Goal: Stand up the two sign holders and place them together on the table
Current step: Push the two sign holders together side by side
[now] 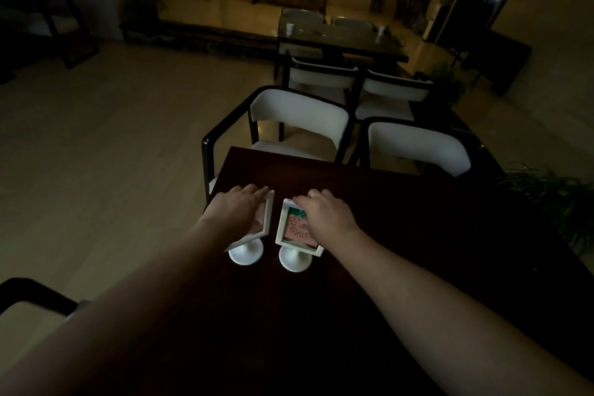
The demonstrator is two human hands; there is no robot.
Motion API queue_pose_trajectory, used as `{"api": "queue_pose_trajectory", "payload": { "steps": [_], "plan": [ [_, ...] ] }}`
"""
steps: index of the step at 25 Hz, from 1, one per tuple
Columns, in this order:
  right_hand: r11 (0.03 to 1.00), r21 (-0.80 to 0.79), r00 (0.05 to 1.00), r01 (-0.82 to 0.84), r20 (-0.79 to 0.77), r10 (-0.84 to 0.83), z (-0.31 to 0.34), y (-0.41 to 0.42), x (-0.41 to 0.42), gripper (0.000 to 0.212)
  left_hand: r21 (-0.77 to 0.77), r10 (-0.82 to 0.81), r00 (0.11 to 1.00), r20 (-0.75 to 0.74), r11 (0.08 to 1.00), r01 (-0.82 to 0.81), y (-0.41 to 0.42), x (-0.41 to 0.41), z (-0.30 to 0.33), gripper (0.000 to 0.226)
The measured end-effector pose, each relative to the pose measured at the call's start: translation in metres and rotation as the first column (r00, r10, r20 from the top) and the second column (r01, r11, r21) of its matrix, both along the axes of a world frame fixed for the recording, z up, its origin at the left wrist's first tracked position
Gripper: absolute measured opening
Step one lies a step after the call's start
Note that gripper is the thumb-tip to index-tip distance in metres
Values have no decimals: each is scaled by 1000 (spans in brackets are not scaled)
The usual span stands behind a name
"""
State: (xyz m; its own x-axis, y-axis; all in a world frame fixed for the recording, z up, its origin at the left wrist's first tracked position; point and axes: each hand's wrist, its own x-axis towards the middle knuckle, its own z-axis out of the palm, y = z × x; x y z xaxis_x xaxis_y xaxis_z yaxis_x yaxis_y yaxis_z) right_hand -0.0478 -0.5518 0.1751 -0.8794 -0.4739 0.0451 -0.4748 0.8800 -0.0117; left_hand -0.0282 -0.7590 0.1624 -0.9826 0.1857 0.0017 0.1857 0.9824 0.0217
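White sign holders [294,235] lie beside each other on the dark table [418,235], left hand [236,207] and right hand [324,212] each gripping one.

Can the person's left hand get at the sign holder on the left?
Probably yes: the left hand already rests on the left sign holder, with nothing between them. The right hand covers the other sign holder.

Two bare forearms are seen behind the left hand [239,209] and the right hand [324,214], with no sleeves reaching the wrists. No rings, watch or gloves are worn on either.
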Motion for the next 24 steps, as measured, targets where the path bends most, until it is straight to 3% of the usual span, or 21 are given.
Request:
{"api": "queue_pose_trajectory", "payload": {
  "steps": [11,24],
  "plan": [
    [998,-23,997,-66,-35,65,-1,2,-4,46,217,14,999,-44,976,-5,-5,3,6,50],
    [996,-4,995,-94,-12,94,0,4,-7,62,321,-20,999,-32,947,29,-15,-12,2,58]
  ]
}}
